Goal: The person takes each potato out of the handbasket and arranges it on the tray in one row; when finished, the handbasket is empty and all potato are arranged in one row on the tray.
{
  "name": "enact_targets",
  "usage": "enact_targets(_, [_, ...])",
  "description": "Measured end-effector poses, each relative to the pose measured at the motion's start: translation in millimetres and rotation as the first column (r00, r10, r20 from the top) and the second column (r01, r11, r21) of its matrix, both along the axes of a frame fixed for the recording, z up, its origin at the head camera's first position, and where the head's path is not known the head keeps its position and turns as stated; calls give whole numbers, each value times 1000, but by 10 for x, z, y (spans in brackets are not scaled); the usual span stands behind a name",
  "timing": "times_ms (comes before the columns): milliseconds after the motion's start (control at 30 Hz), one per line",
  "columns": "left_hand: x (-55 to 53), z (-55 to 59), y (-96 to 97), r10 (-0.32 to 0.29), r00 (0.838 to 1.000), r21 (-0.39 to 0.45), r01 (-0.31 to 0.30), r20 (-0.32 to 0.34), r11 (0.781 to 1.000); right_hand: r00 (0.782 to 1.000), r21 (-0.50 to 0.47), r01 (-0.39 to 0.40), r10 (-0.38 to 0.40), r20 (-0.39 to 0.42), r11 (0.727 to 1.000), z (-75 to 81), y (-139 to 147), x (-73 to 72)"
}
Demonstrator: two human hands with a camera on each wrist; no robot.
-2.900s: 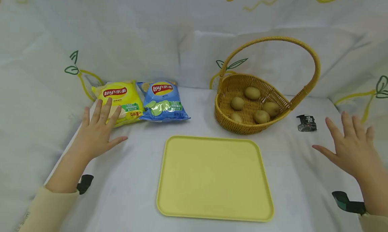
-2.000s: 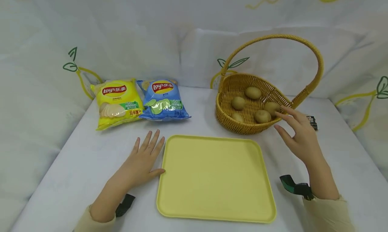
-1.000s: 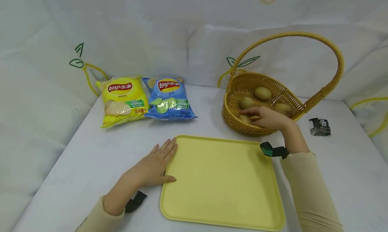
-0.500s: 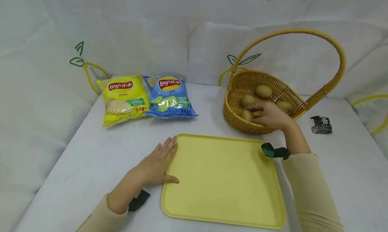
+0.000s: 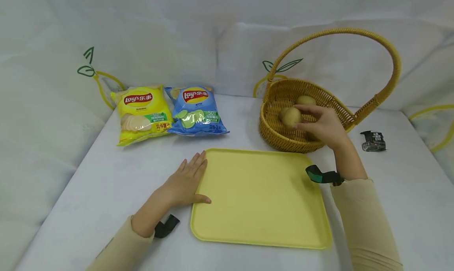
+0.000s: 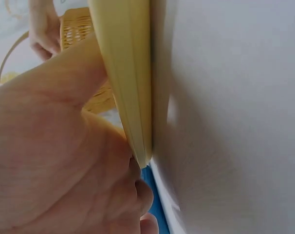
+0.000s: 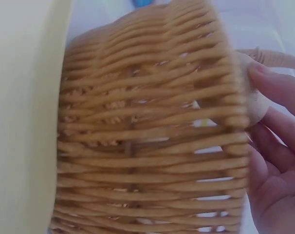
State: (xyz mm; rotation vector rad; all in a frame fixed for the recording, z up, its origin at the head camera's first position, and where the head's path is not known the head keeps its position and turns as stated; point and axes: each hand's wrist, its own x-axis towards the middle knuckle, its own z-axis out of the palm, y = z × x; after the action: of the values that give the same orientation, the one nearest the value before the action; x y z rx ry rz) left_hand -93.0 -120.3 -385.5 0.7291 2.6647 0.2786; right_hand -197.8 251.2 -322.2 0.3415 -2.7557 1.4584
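Observation:
My right hand (image 5: 324, 125) pinches a brown potato (image 5: 292, 118) between thumb and fingers, raised over the wicker basket (image 5: 280, 144). The right wrist view shows that potato (image 7: 257, 105) at the basket's rim, partly behind the weave. Another potato (image 5: 306, 100) lies deeper in the basket, and one more peeks out behind the held one; my hand hides part of the inside. My left hand (image 5: 184, 182) rests with straight fingers along the left edge of the yellow tray (image 5: 262, 200), its thumb over the rim. In the left wrist view, the palm (image 6: 55, 151) is against the tray's side (image 6: 130, 87).
A yellow chip bag (image 5: 142, 115) and a blue chip bag (image 5: 196, 111) lie side by side at the back left. To the right of the basket is a small black wrapper (image 5: 373, 141). The basket's tall handle (image 5: 395, 66) arches over it. White patterned cloth hangs behind.
My left hand came from the left to the tray's edge and stayed there. My right hand reached into the basket, took hold of a potato and has raised it.

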Motion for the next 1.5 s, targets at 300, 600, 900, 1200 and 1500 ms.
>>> enact_targets(300, [-47, 5, -30, 10, 1000, 9, -10, 10, 1000, 994, -433, -88, 49, -100, 897, 29, -201, 150])
enact_targets(600, [-48, 44, -15, 32, 999, 18, -32, 15, 999, 980, -580, -198, 149, -132, 790, -100, -629, 278])
enact_targets(900, [-54, 69, 28, 67, 997, 9, -68, 43, 998, 971, -490, -221, 238, -29, 843, -278, -1162, 348])
enact_targets(1200, [-53, 44, 22, 44, 998, 21, -45, 50, 999, 959, -421, -196, 263, 106, 886, -535, -1465, 354])
enact_targets(1500, [-64, 22, 19, 29, 999, 5, -30, 42, 1000, 924, -326, -241, 319, 210, 914, -693, -1577, 359])
